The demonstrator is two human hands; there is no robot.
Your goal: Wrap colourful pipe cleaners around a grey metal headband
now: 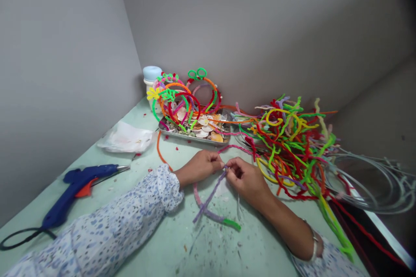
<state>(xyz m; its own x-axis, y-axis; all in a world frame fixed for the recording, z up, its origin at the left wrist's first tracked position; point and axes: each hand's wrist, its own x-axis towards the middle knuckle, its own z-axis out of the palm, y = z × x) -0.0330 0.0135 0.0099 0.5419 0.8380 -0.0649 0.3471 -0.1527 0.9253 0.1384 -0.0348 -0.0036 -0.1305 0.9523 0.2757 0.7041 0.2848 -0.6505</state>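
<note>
Near the middle of the table, my left hand (203, 166) and my right hand (246, 178) meet with fingertips pinched on a purple pipe cleaner (212, 193). Its free end hangs down toward me between the two hands. Below it lies a curved band wrapped in pink, lilac and green pipe cleaner (216, 217), which the purple strand crosses. Part of this band is hidden behind my left hand. A pink twisted strand (238, 147) lies just beyond my fingers.
A metal tray (191, 140) of seashells stands at the back, with colourful hoops (182, 91) on it beside a blue-lidded bottle (152, 73). Tangled pipe cleaners (292, 138) and coiled wire (373, 181) fill the right. Leftward lie a blue glue gun (69, 194) and a plastic bag (126, 137).
</note>
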